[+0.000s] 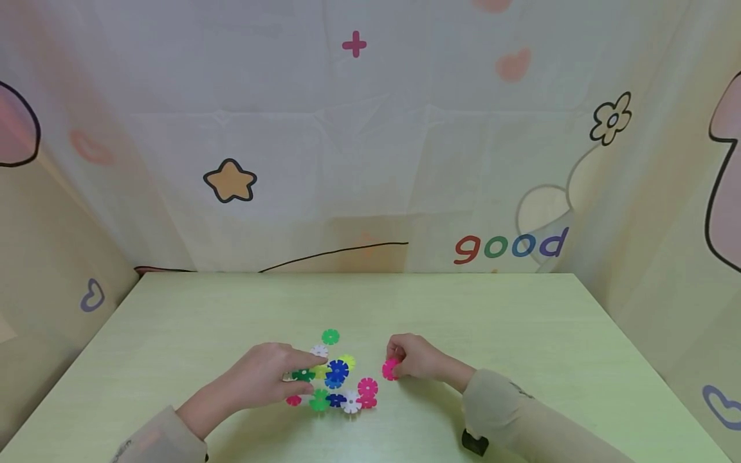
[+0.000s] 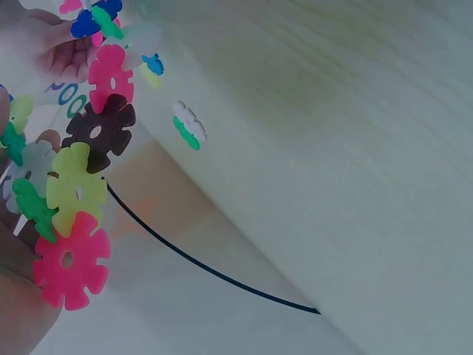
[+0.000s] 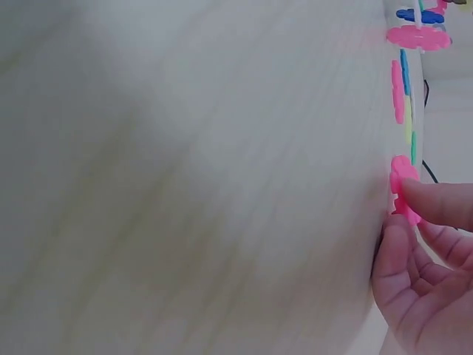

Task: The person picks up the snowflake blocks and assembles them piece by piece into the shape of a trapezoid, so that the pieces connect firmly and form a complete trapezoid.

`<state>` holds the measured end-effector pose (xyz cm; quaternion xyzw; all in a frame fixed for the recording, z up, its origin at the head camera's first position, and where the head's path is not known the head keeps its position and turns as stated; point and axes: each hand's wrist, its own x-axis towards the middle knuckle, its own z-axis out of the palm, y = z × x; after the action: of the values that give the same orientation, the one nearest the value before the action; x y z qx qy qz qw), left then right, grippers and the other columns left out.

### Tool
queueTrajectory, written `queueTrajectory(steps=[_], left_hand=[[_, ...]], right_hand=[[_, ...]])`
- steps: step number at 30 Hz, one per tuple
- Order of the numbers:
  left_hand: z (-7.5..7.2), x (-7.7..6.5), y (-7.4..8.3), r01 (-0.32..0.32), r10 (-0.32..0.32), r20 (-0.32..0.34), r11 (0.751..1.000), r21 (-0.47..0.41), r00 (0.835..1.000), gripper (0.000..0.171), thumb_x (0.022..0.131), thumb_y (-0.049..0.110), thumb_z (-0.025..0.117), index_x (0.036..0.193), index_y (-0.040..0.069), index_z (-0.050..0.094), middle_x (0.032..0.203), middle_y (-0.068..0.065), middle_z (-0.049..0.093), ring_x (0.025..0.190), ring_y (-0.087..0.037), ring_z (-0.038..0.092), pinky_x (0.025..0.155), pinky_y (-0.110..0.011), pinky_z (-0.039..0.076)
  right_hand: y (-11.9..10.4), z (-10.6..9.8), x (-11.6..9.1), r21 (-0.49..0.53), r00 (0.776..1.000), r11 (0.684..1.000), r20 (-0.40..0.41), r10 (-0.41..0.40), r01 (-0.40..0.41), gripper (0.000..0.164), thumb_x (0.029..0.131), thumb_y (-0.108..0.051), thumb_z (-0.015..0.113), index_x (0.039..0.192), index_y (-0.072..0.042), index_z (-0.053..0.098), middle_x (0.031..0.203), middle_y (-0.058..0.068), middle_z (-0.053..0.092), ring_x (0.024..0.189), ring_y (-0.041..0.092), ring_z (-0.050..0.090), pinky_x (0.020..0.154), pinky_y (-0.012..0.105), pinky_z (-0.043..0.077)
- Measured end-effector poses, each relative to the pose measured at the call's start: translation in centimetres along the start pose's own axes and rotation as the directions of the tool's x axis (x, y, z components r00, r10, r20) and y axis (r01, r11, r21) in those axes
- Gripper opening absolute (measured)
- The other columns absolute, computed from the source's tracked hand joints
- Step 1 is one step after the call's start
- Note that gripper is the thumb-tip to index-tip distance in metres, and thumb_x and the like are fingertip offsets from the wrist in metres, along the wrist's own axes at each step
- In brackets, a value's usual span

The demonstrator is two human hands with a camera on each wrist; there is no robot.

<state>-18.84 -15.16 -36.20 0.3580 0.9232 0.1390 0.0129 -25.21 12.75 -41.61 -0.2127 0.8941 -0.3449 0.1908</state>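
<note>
My left hand (image 1: pixel 263 376) grips a chain of slotted plastic snowflake discs at its left end, thumb and forefinger on either side of it. In the left wrist view, pink (image 2: pixel 72 260), yellow (image 2: pixel 77 191) and dark brown discs (image 2: pixel 103 133) interlock edge to edge along that chain. Its far part shows blue (image 1: pixel 338 370), green (image 1: pixel 319 400) and white discs (image 1: pixel 350 402) in the head view. To the right of the chain, my right hand (image 1: pixel 419 357) pinches a single pink snowflake disc (image 1: pixel 390 370) between thumb and fingers, close over the table.
Beyond the chain, a loose green disc (image 1: pixel 330 336) and a white disc (image 1: pixel 319 350) lie on the pale table (image 1: pixel 492 315). A yellow disc (image 1: pixel 348 361) shows behind the blue one. A printed curtain (image 1: pixel 289 212) hangs along the table's back edge.
</note>
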Motion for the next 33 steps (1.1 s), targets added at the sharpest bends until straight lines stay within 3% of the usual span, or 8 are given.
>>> queueTrajectory(steps=[14, 23, 33], left_hand=[[0.5, -0.1, -0.2, -0.01, 0.01, -0.046, 1.0, 0.001, 0.999, 0.04, 0.076, 0.036, 0.066, 0.114, 0.023, 0.061, 0.106, 0.005, 0.065, 0.085, -0.009, 0.063, 0.068, -0.024, 0.049], [0.4, 0.1, -0.1, 0.007, -0.008, -0.042, 1.0, -0.018, 0.999, 0.043, 0.077, 0.037, 0.065, 0.117, 0.023, 0.058, 0.109, 0.005, 0.064, 0.092, -0.01, 0.062, 0.074, -0.029, 0.05], [0.4, 0.2, 0.1, -0.005, 0.004, -0.05, 1.0, -0.028, 0.999, 0.043, 0.078, 0.036, 0.064, 0.118, 0.02, 0.058, 0.11, 0.004, 0.063, 0.092, -0.011, 0.063, 0.076, -0.031, 0.05]], right_hand=[[-0.1, -0.5, -0.4, 0.113, 1.0, 0.994, -0.011, -0.011, 0.012, 0.008, 0.078, 0.002, 0.061, 0.08, -0.005, 0.058, 0.071, 0.002, 0.053, 0.06, 0.013, 0.046, 0.053, 0.025, 0.044], [-3.7, -1.8, -2.0, 0.245, 0.992, 0.961, -0.05, -0.12, 0.128, 0.009, 0.082, -0.006, 0.06, 0.091, -0.006, 0.062, 0.087, 0.009, 0.061, 0.074, 0.021, 0.059, 0.065, 0.039, 0.052], [-5.6, -1.5, -3.1, 0.236, 0.981, 0.952, -0.074, -0.181, 0.194, 0.013, 0.082, -0.006, 0.06, 0.094, -0.006, 0.064, 0.086, 0.009, 0.063, 0.072, 0.019, 0.057, 0.059, 0.032, 0.052]])
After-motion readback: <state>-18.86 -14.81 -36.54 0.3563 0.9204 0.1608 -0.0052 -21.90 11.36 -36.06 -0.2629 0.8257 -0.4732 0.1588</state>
